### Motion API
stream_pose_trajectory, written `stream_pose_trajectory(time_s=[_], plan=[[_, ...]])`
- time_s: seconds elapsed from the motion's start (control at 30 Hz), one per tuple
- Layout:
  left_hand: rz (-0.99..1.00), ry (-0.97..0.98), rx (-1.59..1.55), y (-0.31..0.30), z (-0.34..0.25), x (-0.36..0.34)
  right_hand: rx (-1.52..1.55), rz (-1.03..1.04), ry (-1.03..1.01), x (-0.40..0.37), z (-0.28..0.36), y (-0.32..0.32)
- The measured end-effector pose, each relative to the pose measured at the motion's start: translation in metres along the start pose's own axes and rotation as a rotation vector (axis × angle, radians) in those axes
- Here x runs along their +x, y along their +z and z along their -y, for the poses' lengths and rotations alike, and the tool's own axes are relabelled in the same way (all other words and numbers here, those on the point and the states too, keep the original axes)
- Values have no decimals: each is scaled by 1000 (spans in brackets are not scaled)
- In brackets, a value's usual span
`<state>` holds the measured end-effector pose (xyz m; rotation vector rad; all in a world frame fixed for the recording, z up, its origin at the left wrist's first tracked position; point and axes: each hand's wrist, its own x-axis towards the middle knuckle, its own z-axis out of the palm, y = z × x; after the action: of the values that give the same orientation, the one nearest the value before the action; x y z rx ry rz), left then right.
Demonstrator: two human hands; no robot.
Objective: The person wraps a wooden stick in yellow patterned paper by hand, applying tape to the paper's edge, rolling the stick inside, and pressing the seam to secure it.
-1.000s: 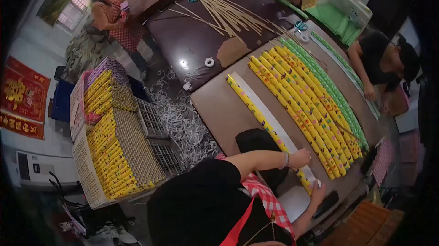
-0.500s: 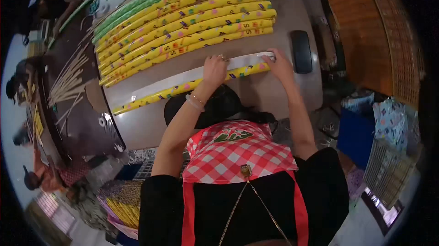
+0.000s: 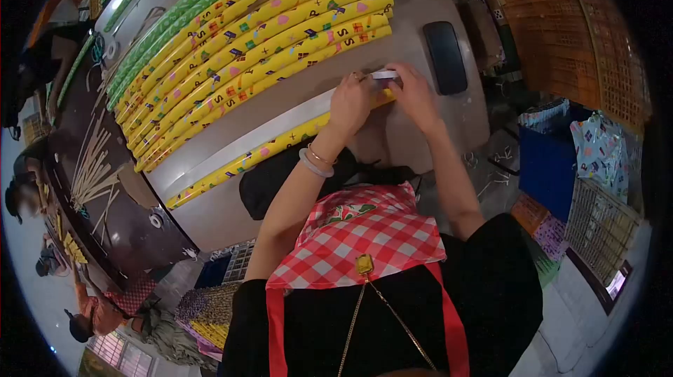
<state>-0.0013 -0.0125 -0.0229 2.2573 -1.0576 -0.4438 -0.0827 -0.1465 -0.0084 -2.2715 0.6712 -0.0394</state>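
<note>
A yellow printed roll of wrapping paper [image 3: 259, 162] lies across the table in front of me, with a white strip [image 3: 273, 124] of paper along its far side. My left hand [image 3: 350, 105] is closed near the roll's right end, its fingers bent over the white paper edge. At the very end, my right hand [image 3: 416, 98] pinches the paper, thumb on the near side. The two hands are close together, fingertips almost meeting. The palms hide part of the roll. Beyond it, several yellow printed rolls [image 3: 273, 61] lie side by side, with green printed rolls [image 3: 165, 40] behind.
A dark phone [image 3: 446, 58] lies right of my right hand. A black bag [image 3: 280, 179] sits at the near table edge. On the dark table at left are thin wooden strips [image 3: 94, 163] and a tape roll [image 3: 155, 219]. Other people [image 3: 87, 314] are at far left.
My left hand has moved right along the roll, closer to my right hand. My right fingers have closed in on the paper end. The camera view has tilted and shifted.
</note>
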Motion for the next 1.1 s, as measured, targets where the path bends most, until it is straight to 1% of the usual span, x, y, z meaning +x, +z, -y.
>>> stream_pose_trajectory(time_s=[0.07, 0.13, 0.17, 0.23, 0.33, 0.4, 0.47, 0.53, 0.63, 0.7, 0.77, 0.83, 0.87, 0.93, 0.97, 1.0, 1.03, 1.1], plan=[[-24, -15, -55, 6, -1, 2, 18, 11, 11, 1, -3, 1], [-54, -30, -110, 7, 0, 2, -158, 56, -30, 3, -4, -3], [-47, -21, -122, 8, 1, 2, -159, 66, -29, 5, -6, -5], [-42, -10, -140, 4, -3, -4, -356, -26, -200, 0, -2, -15], [-53, 23, -125, 0, -3, -4, -398, -67, -216, 4, -2, -23], [20, -24, -61, -2, -5, -3, -384, -44, -198, 7, 3, -29], [14, -11, -53, -1, -4, -1, -372, -22, -179, 9, 2, -30], [5, -1, -45, -2, -4, 0, -148, 78, -66, 13, -1, -28], [41, 20, -16, -4, -5, -1, -102, 95, -122, 13, -7, -27], [-4, 49, -15, -3, -4, -2, -115, 83, -126, 12, -9, -28], [-5, 40, -6, -2, -2, -2, -132, 66, -125, 12, -10, -29], [-4, 35, 1, -1, 0, -4, -363, -14, -175, 10, -10, -31], [3, 29, 16, 0, 1, -4, -365, -15, -177, 11, -10, -32], [7, 22, 30, -4, -1, -1, -465, -14, -138, 13, -10, -33], [41, 5, 27, -6, -2, -1, -465, -15, -141, 13, -11, -32], [75, -12, 26, -9, -3, 0, -403, 7, -144, 14, -12, -32], [72, -12, 28, -9, -3, -2, -340, 29, -148, 13, -11, -31], [20, 36, 44, -10, -2, -2, -317, 34, -155, 11, -7, -32]])
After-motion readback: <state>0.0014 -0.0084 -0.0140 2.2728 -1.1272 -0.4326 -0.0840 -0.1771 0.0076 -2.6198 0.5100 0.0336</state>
